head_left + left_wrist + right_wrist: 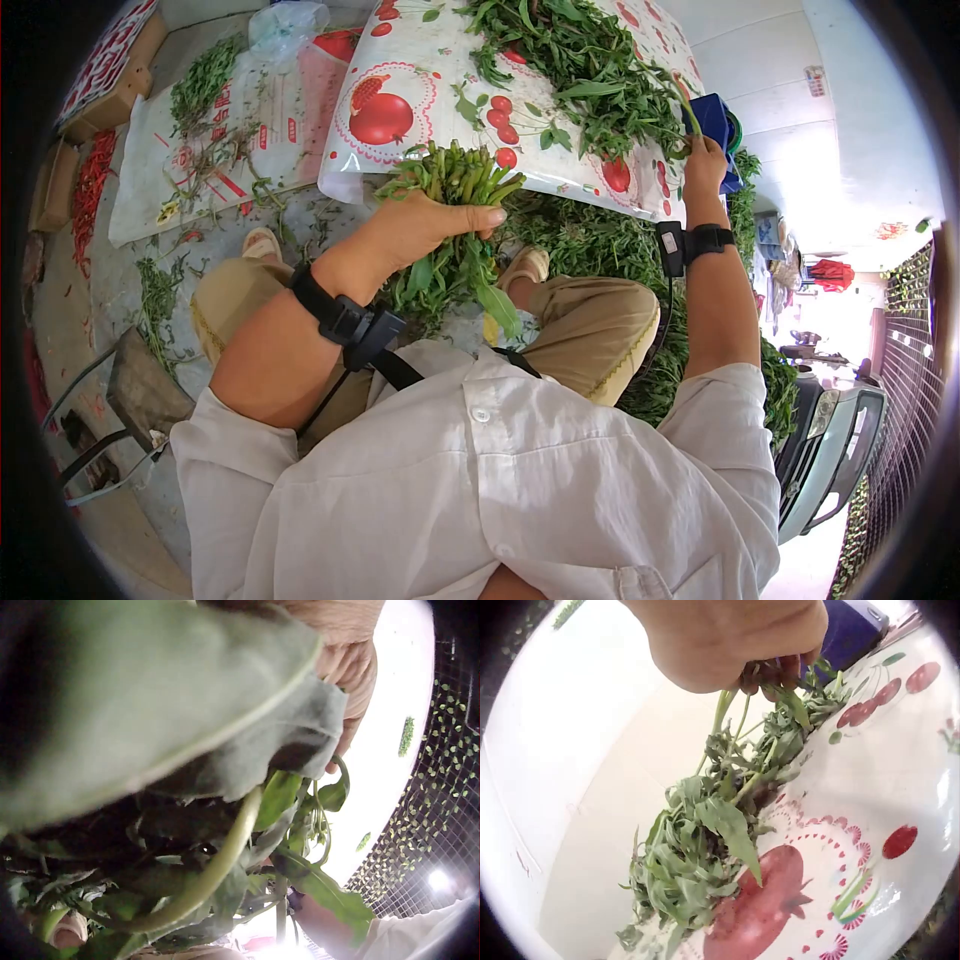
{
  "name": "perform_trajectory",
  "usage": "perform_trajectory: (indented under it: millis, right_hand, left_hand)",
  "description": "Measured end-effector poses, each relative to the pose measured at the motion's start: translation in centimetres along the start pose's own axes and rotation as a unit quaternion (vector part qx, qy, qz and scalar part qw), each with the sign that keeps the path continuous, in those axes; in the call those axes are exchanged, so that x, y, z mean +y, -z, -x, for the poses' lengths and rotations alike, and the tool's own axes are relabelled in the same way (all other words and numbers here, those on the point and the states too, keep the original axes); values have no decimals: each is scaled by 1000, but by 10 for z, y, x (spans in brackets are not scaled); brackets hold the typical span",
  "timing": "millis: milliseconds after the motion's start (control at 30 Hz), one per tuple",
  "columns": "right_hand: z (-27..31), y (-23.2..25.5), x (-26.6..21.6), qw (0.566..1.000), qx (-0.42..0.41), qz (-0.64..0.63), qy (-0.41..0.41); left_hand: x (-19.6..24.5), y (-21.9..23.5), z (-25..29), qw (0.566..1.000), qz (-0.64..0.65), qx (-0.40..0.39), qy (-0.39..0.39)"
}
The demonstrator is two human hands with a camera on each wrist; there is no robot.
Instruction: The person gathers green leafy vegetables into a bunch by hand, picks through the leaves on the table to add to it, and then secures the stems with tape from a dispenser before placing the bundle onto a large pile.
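Note:
In the head view my left hand (435,222) grips a thick bundle of green stems (462,178), cut ends up and leaves hanging below the fist. The left wrist view is largely filled by a blurred leaf (150,697), with part of the hand (352,675) behind it. At the right end of the patterned cover, my right hand (704,165) pinches a stem at the edge of the leafy pile (610,95). The right wrist view has that hand (739,637) above the pile (697,862), its curled fingertips among stems and leaves.
A blue container (712,118) stands beside the right hand. More greens (600,235) lie on the floor under the cover's edge (560,183). To the left are a white sack (150,190) with scattered sprigs, red chillies (92,190) and cardboard boxes (125,90).

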State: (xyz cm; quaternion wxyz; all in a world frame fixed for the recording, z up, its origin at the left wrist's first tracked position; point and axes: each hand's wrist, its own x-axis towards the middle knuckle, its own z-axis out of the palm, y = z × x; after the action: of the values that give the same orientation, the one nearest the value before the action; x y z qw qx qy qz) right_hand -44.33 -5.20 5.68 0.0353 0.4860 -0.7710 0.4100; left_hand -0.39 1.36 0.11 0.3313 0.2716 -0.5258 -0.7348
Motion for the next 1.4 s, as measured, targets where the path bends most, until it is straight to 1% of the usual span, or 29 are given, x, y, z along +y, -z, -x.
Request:
perform_trajectory:
  millis: [100, 133, 200, 233, 267, 333, 367, 400, 467, 500, 533, 633, 667, 767, 867, 967, 1000, 1100, 1133, 1200, 1233, 1267, 1333, 1367, 1400]
  right_hand:
    - [2, 12, 2, 988, 58, -145, 9]
    - [13, 18, -13, 988, 74, -137, 4]
    - [19, 30, -19, 999, -9, 0, 53]
    - [20, 34, -20, 993, -50, 69, 76]
    - [16, 34, -7, 990, -113, 34, 81]
    - [16, 42, -14, 991, -86, -101, -6]
    - [15, 45, -18, 982, -72, -169, -48]
    - [21, 46, -31, 960, -22, -272, -61]
    - [6, 57, -10, 988, -14, -155, 11]
    - [1, 62, -4, 994, -9, -94, 47]
    - [10, 67, -26, 989, 48, -138, -7]
    - [16, 79, -41, 959, 127, -251, 30]
    - [20, 81, -45, 957, 126, -260, 36]
    - [37, 91, -56, 973, 94, -196, 73]
    - [71, 96, -88, 960, 33, -259, 99]
    - [98, 107, -111, 948, -36, -302, 91]
    - [104, 113, -117, 936, -44, -342, 72]
    - [104, 130, -113, 874, -171, -436, 127]
    - [105, 137, -116, 851, -238, -456, 107]
    - [114, 142, -124, 898, -295, -324, 50]
    - [118, 141, -128, 912, -321, -255, 21]
    - [120, 136, -132, 911, -365, -190, 4]
    - [129, 116, -147, 892, -427, -146, -12]
    - [136, 102, -154, 880, -457, -125, -20]
    - [143, 86, -161, 871, -472, -132, 24]
  left_hand:
    - [-4, 1, -1, 1000, 13, -3, -13]
    - [-6, 1, -1, 1000, 18, -4, -15]
    - [-6, 1, 0, 1000, 15, -8, -20]
    - [-6, 1, 0, 1000, 13, -10, -22]
    - [-7, 2, 0, 1000, 14, -10, -22]
    - [-8, 2, -1, 1000, 14, -10, -22]
    - [-7, 2, 0, 1000, 13, -7, -25]
    - [-4, 2, 1, 1000, 11, -4, -26]
    - [-3, 2, 2, 999, 16, -4, -28]
    - [-4, 2, 2, 999, 24, -6, -29]
    - [-4, 3, 1, 999, 32, -6, -33]
    - [-2, 5, 1, 1000, -4, 4, -17]
    - [-2, 4, 2, 1000, 2, 3, -21]
    - [-2, 3, 0, 999, 10, 5, -31]
    - [-2, 3, 1, 999, 6, 15, -33]
    - [-2, 2, 0, 999, 8, 20, -42]
    - [-2, 2, 1, 999, 7, 25, -40]
    - [-7, 4, -2, 999, 7, 31, -44]
    - [-8, 4, -2, 998, 8, 31, -47]
    - [-7, 4, -1, 998, 6, 37, -52]
    - [-6, 4, 0, 998, 6, 40, -54]
    - [-5, 4, 0, 997, -8, 38, -64]
    - [-5, 6, 0, 995, -36, 35, -83]
    - [-5, 5, -1, 997, 1, 24, -77]
    - [-7, 4, -2, 997, 37, 14, -71]
